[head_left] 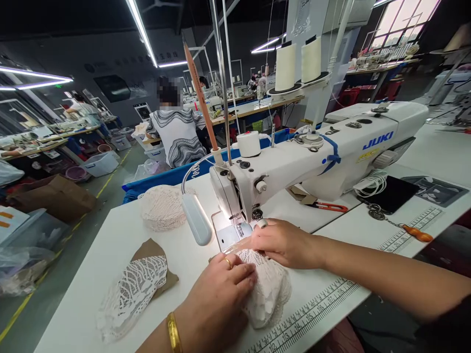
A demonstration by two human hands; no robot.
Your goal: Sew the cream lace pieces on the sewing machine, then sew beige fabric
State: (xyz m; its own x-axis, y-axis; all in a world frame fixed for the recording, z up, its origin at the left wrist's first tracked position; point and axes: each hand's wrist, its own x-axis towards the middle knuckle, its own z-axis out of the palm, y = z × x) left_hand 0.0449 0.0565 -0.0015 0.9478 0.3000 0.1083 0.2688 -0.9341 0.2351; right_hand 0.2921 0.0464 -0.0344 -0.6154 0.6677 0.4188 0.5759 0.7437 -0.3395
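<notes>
A white sewing machine (316, 157) stands on a white table (110, 255). Under its needle lies a piece of white lace fabric (268, 294). My left hand (217, 299), with a ring and a gold bangle, presses flat on the lace just in front of the needle plate. My right hand (279, 242) pinches the lace's far edge beside the presser foot. A small lamp (196, 218) on a bent neck lights the needle area.
A lace piece on brown card (140, 284) and a pile of lace (162, 206) lie to the left. Red-handled snips (329, 207), a black pad (392, 193) and an orange-handled tool (417, 234) sit to the right. A person (176, 132) sits ahead.
</notes>
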